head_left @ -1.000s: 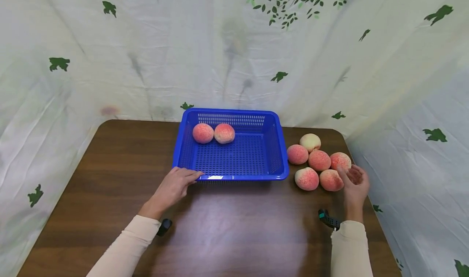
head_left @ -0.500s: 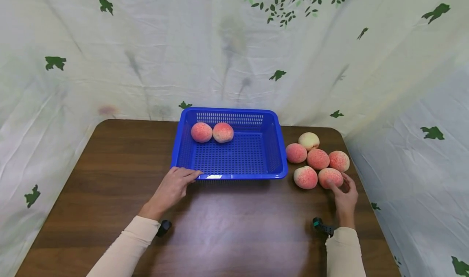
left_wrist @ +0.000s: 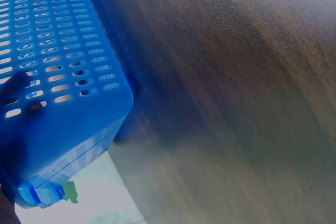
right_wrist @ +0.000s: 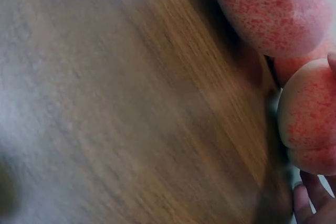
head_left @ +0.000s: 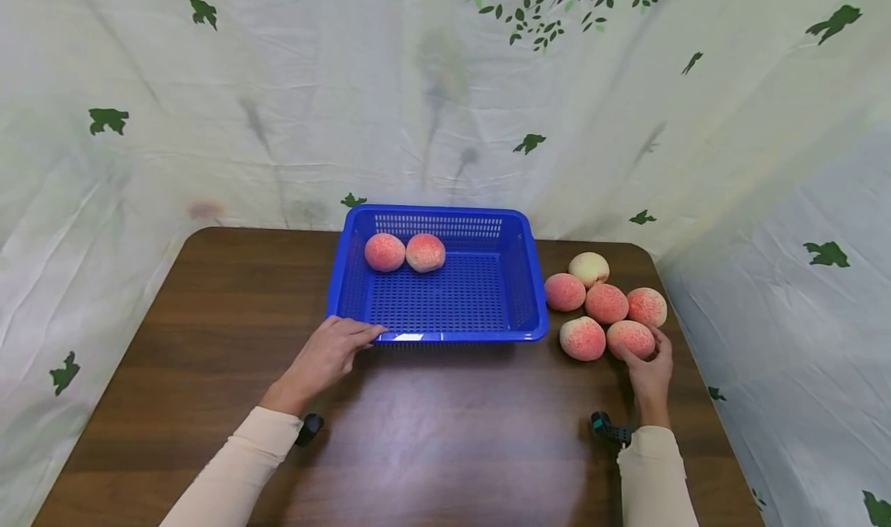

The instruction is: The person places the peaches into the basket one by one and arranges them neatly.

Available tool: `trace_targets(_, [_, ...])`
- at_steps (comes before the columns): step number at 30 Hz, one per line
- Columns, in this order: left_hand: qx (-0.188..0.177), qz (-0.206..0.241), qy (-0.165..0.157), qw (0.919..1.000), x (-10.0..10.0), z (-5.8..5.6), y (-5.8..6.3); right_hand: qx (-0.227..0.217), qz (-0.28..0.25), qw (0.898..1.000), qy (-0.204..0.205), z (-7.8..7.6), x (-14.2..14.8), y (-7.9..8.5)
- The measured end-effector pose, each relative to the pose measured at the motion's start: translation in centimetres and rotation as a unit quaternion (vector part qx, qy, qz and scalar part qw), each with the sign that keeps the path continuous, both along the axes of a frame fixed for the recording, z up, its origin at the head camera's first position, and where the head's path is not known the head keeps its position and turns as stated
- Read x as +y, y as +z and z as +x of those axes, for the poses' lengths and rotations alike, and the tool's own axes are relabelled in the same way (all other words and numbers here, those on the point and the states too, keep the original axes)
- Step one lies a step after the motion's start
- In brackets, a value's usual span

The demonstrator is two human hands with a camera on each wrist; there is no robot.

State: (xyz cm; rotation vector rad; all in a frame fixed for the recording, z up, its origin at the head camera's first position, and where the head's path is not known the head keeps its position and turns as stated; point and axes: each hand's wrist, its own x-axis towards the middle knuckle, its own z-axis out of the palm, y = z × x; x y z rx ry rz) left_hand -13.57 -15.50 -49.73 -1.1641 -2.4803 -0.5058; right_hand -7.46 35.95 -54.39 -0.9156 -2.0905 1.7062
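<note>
- Head view: left hand (head_left: 327, 358) is laid flat on the table (head_left: 445, 434), fingers straight, tips touching the near-left rim of the blue basket (head_left: 487, 330); nothing is gripped.
- Two peaches (head_left: 405, 252) are seen inside the basket, at its far wall, beyond the left hand's fingertips & slightly to the right.
- Right hand (head_left: 649, 372) is curled round the near side of the nearest peach (head_left: 630, 338), w/ fingers and thumb wrapped on it; the peach rests on the table.
- Five more loose peaches (head_left: 600, 295) are clustered just beyond and left of the right hand, some touching each other, right of the basket.
- Left wrist view: basket wall (left_wrist: 58, 77) is shown close up, blurred; a fingertip shadow is seen thru the mesh.
- Right wrist view: gripped peach (right_wrist: 310, 119) is shown at the fingers (right_wrist: 310, 203); another peach (right_wrist: 270, 9) lies just beyond it.
</note>
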Motion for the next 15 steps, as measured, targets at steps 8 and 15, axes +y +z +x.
trace_targets(8, [-0.013, -0.006, -0.001, 0.9999, 0.17, -0.14, 0.42, -0.004, 0.016, 1.0, -0.022, 0.07, 0.3, 0.1])
trace_targets(15, [-0.032, -0.018, 0.004, 0.9993, 0.04, -0.01, 0.8, 0.0, -0.008, 0.998, -0.055, 0.71, 0.76, 0.24])
